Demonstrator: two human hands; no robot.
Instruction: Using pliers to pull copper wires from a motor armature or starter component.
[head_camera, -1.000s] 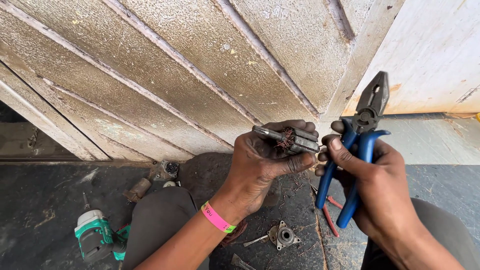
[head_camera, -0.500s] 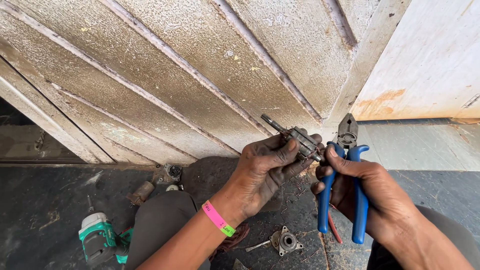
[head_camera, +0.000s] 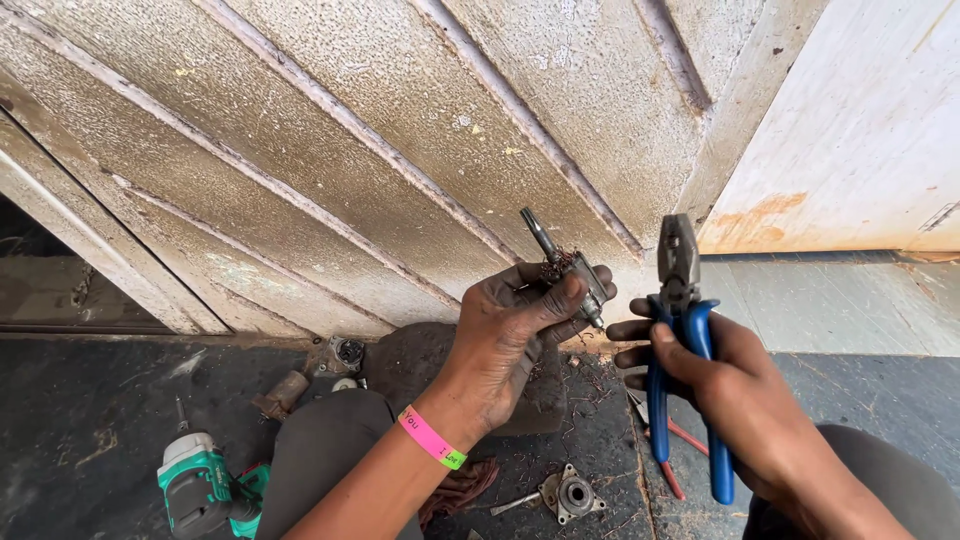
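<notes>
My left hand (head_camera: 510, 340) pinches a small grey metal motor part with a shaft (head_camera: 566, 264). Just beside it, my right hand (head_camera: 735, 400) grips blue-handled steel pliers (head_camera: 683, 330), nose upward, apart from the part.

The left hand (head_camera: 510, 345) has turned the small metal motor part (head_camera: 567, 268) it grips: a second ago it lay nearly level across the fingers, and now its shaft tip points up and to the left, above the thumb. The right hand (head_camera: 730, 400) has swung the blue-handled pliers (head_camera: 685, 330) from a rightward lean to nearly upright, jaws closed and uppermost, just right of the part. The two hands, which were touching, now sit slightly apart, with the pliers' head no longer against the part.
</notes>
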